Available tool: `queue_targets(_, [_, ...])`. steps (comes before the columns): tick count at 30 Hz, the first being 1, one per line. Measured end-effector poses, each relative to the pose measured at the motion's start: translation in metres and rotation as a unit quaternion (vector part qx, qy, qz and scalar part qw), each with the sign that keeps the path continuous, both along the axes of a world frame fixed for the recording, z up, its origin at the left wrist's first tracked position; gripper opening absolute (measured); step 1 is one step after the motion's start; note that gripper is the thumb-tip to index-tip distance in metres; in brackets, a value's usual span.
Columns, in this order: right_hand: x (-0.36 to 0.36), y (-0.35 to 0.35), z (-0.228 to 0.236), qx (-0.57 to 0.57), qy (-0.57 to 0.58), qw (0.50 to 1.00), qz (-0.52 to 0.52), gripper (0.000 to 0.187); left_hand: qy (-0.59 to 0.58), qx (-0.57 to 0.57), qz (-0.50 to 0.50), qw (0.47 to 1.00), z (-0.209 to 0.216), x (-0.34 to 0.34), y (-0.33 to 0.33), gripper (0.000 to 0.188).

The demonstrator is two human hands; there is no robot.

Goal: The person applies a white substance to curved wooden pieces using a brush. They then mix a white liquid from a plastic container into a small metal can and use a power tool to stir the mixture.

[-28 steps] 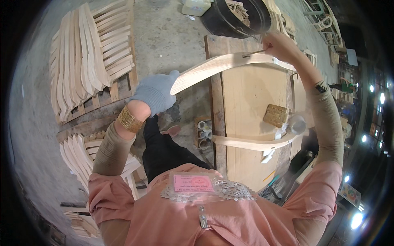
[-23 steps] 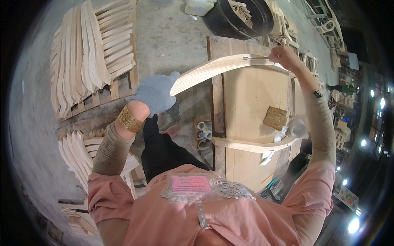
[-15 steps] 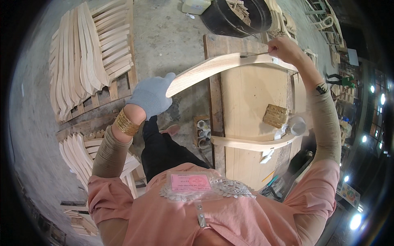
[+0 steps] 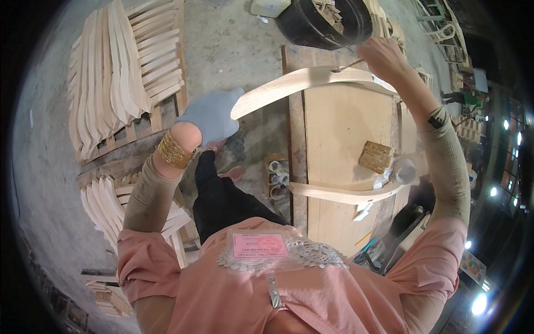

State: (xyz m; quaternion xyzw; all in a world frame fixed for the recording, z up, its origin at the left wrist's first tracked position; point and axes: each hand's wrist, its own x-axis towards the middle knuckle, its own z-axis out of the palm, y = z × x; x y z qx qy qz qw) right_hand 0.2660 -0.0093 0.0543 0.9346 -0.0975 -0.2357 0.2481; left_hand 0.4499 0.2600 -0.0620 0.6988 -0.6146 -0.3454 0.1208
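Note:
My left hand (image 4: 210, 118), in a grey-blue knit glove, is closed around the near-left end of a long, curved pale wooden piece (image 4: 283, 87). The piece arches from the glove over the workbench (image 4: 329, 125). My bare right hand (image 4: 385, 61) grips a thin, stick-like tool (image 4: 351, 64) above the far part of the wood. Its tip meets a small dark spot on the piece's upper side; the handle end is hidden in my fingers. A second curved wooden piece (image 4: 345, 193) lies on the bench nearer to me.
On the bench sit a rough yellowish-brown block (image 4: 375, 157) and a translucent cup (image 4: 404, 171). A black tub of wood scraps (image 4: 300, 25) stands beyond it. Stacked curved wooden parts (image 4: 105, 72) lie on pallets at left. A crate of round containers (image 4: 276, 178) is beside the bench.
My right hand has moved slightly away from me, and the tool now slants more steeply to the wood. The wooden piece and my left hand have shifted slightly.

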Motion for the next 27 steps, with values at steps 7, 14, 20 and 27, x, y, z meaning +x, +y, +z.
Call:
queue_targets(7, [0.012,0.020,-0.016,-0.014,-0.021,0.990,0.137,0.008,0.039,0.004,-0.002,0.999,0.000,0.009,-0.007,0.051])
queue_targets(14, [0.009,0.031,-0.017,-0.011,-0.020,0.990,0.140,0.004,0.035,0.046,-0.007,0.998,0.008,0.010,-0.015,0.048])
queue_targets(20, [-0.005,0.025,-0.001,0.013,-0.086,0.985,0.148,0.006,0.032,0.012,0.002,0.999,0.001,0.012,-0.011,0.049])
queue_targets(27, [-0.037,0.013,0.019,0.015,-0.162,0.983,0.084,0.008,0.025,-0.031,0.002,0.999,-0.002,0.008,-0.006,0.049])
